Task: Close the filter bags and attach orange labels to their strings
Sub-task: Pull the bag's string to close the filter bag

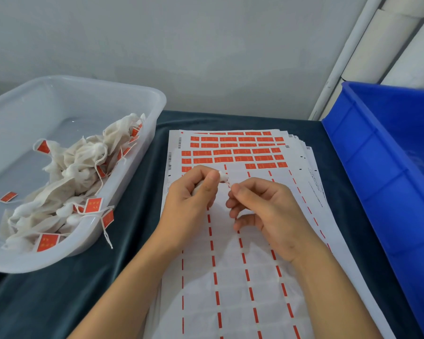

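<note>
- left hand (192, 192) has its grip curled tight around a small white filter bag (222, 176); only the bunched top pokes out past the thumb
- right hand (262, 211) sits just right of that grip, thumb and forefinger pinching the bag's string (228, 185), which runs short between the two hands
- both hands hover over a label sheet (230, 277) on the table (132, 182); under the grips it's mostly peeled, just red dashes left
- orange labels (242, 151) remain in rows beyond the grips; the print on them and the barcodes at the sheet edge are too small to read
- left of the grips, a clear tub (142, 99) holds a pile of finished bags (78, 172) with orange tags
- right of the grips, a blue crate (377, 167)
</note>
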### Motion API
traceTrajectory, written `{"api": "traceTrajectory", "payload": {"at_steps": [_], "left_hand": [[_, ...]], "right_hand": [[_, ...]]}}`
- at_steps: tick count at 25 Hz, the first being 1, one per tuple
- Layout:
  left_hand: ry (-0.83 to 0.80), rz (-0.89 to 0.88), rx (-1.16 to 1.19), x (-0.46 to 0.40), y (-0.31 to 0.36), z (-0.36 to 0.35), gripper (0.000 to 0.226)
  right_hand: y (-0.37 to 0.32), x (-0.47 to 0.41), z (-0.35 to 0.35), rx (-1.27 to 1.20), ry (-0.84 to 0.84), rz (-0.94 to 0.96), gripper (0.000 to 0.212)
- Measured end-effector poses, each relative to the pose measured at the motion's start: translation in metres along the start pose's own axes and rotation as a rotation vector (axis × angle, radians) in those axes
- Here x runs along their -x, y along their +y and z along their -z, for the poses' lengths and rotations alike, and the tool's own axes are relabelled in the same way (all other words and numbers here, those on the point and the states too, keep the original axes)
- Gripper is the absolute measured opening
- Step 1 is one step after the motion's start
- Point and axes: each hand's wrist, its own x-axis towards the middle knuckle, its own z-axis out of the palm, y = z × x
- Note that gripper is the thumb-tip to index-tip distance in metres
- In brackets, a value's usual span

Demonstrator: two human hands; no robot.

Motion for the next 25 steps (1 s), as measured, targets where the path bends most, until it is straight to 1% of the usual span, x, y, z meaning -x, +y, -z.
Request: {"api": "traceTrajectory", "payload": {"at_steps": [2,5,6,7,9,10,12,14,16,19,22,25], "left_hand": [[0.026,0.018,0.028,0.000,0.000,0.000,0.037],[0.045,0.038,0.051,0.000,0.000,0.000,0.037],[0.044,0.036,0.047,0.000,0.000,0.000,0.037],[0.039,0.033,0.043,0.000,0.000,-0.001,0.037],[0.025,0.030,0.035,0.000,-0.001,-0.001,0.036],[0.019,0.029,0.021,-0.001,-0.001,-0.002,0.034],[0.009,0.021,-0.009,0.000,-0.003,-0.003,0.031],[0.011,0.024,-0.022,0.001,-0.004,-0.005,0.032],[0.019,0.025,-0.034,0.002,-0.006,-0.005,0.030],[0.028,0.008,-0.033,0.001,-0.007,-0.006,0.017],[-0.008,-0.048,-0.031,0.000,-0.006,-0.003,0.025],[0.004,-0.053,-0.052,-0.001,-0.006,-0.002,0.017]], "right_hand": [[-0.002,0.002,0.007,0.079,-0.065,0.004,0.014],[-0.002,0.005,0.013,0.195,-0.245,-0.066,0.010],[-0.002,0.005,0.014,0.209,-0.255,-0.080,0.008],[-0.002,0.005,0.013,0.202,-0.232,-0.079,0.007],[-0.001,0.003,0.006,0.151,-0.121,-0.040,0.017],[0.000,0.001,0.001,0.143,-0.069,0.000,0.019],[0.006,0.001,-0.010,0.201,0.016,0.083,0.012],[0.011,0.000,-0.017,0.249,0.082,0.124,0.006],[0.012,-0.001,-0.018,0.260,0.106,0.159,0.005],[0.009,0.000,-0.016,0.253,0.092,0.196,0.011],[0.007,0.000,-0.014,0.242,0.110,0.192,0.012],[0.005,0.000,-0.013,0.325,0.086,0.218,0.015]]}}
